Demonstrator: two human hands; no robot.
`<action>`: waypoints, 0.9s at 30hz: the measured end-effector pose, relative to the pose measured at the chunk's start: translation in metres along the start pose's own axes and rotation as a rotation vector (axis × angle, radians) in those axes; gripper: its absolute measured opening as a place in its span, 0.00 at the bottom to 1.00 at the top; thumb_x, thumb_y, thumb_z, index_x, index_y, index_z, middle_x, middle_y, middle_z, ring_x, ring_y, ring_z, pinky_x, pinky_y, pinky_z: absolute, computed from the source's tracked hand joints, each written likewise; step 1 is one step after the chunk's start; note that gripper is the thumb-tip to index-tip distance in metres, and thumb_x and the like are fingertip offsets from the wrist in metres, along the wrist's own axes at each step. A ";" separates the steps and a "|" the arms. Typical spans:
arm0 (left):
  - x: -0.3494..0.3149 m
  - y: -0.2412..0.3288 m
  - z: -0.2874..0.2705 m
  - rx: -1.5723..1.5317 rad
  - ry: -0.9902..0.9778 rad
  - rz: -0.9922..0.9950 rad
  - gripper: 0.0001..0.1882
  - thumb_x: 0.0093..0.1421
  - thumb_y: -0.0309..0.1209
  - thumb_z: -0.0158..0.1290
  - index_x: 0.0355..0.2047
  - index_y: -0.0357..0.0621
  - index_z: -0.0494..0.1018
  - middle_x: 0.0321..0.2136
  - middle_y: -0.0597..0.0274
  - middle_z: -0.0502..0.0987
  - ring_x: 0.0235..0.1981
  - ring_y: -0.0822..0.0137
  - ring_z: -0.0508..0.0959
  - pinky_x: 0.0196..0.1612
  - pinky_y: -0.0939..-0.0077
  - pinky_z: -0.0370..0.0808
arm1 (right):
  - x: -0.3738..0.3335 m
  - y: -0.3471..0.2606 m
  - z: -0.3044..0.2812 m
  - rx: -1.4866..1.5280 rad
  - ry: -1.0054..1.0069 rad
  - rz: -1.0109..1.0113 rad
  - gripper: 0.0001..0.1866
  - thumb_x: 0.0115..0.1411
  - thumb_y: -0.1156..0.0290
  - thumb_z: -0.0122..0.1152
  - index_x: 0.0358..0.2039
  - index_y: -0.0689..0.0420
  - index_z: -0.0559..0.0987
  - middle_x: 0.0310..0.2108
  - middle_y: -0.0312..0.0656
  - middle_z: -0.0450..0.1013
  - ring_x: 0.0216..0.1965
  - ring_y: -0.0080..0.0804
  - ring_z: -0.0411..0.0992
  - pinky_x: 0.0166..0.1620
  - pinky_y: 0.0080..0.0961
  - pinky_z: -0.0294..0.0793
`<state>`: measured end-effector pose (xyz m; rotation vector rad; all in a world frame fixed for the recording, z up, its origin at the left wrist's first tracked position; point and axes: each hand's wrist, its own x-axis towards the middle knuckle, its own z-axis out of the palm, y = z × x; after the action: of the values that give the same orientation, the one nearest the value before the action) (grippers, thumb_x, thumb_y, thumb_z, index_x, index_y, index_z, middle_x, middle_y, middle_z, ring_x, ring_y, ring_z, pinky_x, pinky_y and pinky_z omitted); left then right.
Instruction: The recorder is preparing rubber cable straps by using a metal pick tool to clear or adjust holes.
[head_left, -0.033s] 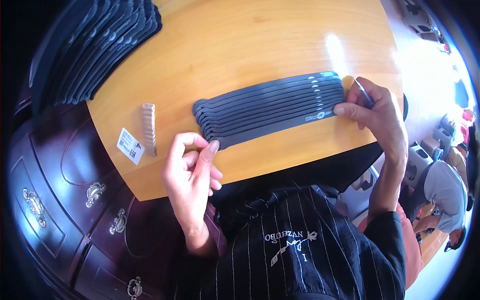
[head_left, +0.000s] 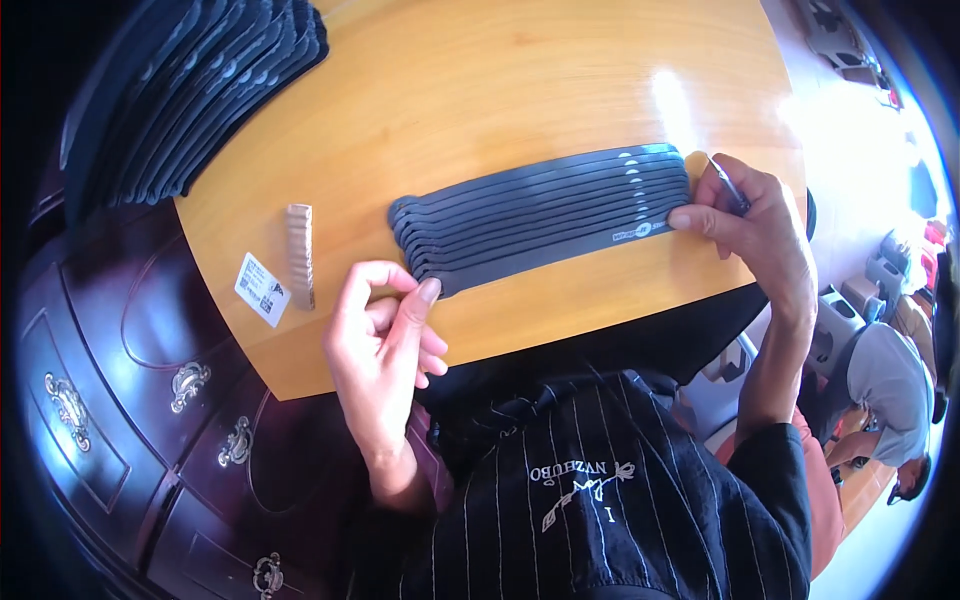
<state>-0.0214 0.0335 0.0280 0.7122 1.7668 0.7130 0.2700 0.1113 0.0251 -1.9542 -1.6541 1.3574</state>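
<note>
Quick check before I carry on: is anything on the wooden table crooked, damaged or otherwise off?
Nothing stands out. The fanned row of long dark grey strips lies evenly stepped on the yellow wooden table, right hand at its end, left hand near the other. The small stack of tan tags and white label lie flat.

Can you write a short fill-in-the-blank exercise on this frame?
1. The fanned row of dark strips lies on a ____ tabletop.
2. The right hand holds a thin ____ tool.
3. The white label lies ____ of the small tan stack.

Missing words: wooden; metal; left
</note>
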 end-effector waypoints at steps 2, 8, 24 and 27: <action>0.004 -0.001 -0.007 -0.002 -0.024 -0.022 0.10 0.60 0.29 0.58 0.32 0.39 0.67 0.12 0.61 0.73 0.09 0.77 0.71 0.10 0.88 0.57 | 0.003 -0.003 0.000 -0.012 -0.030 -0.008 0.16 0.48 0.67 0.74 0.21 0.57 0.73 0.15 0.30 0.65 0.17 0.16 0.64 0.20 0.15 0.64; 0.000 -0.010 -0.012 -0.144 0.007 0.058 0.09 0.60 0.27 0.57 0.33 0.36 0.68 0.17 0.57 0.75 0.13 0.73 0.74 0.14 0.86 0.65 | -0.009 0.001 -0.004 -0.045 0.038 -0.066 0.15 0.53 0.63 0.70 0.22 0.57 0.75 0.15 0.30 0.66 0.16 0.16 0.64 0.20 0.14 0.62; 0.020 -0.015 0.006 -0.817 -0.394 0.025 0.19 0.72 0.38 0.34 0.44 0.33 0.67 0.43 0.30 0.75 0.46 0.39 0.77 0.51 0.51 0.76 | 0.016 -0.019 0.003 0.199 -0.403 0.129 0.24 0.61 0.51 0.60 0.22 0.61 0.82 0.16 0.40 0.77 0.09 0.16 0.68 0.11 0.12 0.59; 0.013 -0.020 0.009 -0.815 -0.380 0.021 0.20 0.72 0.40 0.32 0.45 0.34 0.66 0.46 0.32 0.73 0.48 0.41 0.76 0.50 0.52 0.76 | 0.006 -0.020 0.006 0.202 -0.343 0.086 0.24 0.61 0.52 0.60 0.21 0.62 0.82 0.16 0.40 0.76 0.07 0.17 0.65 0.12 0.13 0.60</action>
<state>-0.0189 0.0315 0.0031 0.2720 0.9896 1.1264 0.2521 0.1213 0.0328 -1.7697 -1.5059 1.9001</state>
